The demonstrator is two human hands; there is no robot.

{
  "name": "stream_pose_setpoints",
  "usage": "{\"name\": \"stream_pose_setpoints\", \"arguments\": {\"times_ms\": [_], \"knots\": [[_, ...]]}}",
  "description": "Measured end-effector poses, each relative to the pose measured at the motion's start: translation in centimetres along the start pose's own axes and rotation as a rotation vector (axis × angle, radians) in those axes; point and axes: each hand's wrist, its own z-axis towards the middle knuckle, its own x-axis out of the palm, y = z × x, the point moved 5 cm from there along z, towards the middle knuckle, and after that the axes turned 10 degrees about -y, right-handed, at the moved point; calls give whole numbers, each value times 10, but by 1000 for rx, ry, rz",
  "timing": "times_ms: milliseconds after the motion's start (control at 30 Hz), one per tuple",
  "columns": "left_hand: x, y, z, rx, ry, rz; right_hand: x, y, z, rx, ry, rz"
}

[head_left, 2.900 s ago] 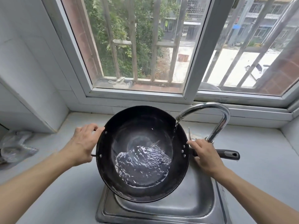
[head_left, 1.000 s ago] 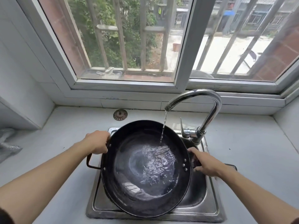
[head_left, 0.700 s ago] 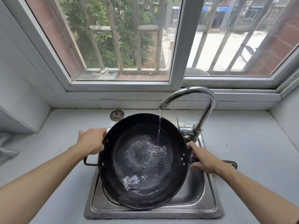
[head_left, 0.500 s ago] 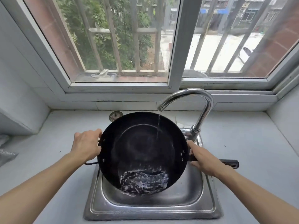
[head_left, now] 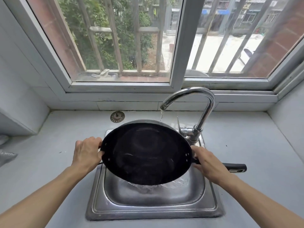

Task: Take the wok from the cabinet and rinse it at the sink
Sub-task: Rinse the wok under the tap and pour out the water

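A black wok (head_left: 146, 153) hangs over the steel sink (head_left: 154, 206), tipped steeply toward me so its inside faces the camera. Water spills off its near rim into the basin. My left hand (head_left: 87, 153) grips the small loop handle on the wok's left side. My right hand (head_left: 207, 163) holds the long black handle (head_left: 235, 167) close to the rim. The chrome faucet (head_left: 202, 112) arches over the far rim, and a thin stream runs from its spout onto the wok's back edge.
A round metal sink strainer (head_left: 117, 116) lies on the grey counter (head_left: 49, 153) behind the sink. A barred window (head_left: 123, 38) fills the wall ahead. Crinkled plastic (head_left: 5, 156) sits at the far left. A tiled wall corner juts in at left.
The wok has been tipped much further toward me, and the water pooled inside it has poured out over the near rim into the sink. Both hands keep their grips.
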Motion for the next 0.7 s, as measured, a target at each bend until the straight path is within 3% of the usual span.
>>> {"name": "stream_pose_setpoints", "arguments": {"times_ms": [367, 500, 700], "knots": [[0, -11, 4, 125, -94, -39, -13, 0, 0, -106, -241, -173], [-1, -16, 7, 243, -215, -75, -18, -3, 3, -96, -307, -183], [8, -14, 12, 258, -281, -83, -23, -3, 7, -124, -345, -194]]}}
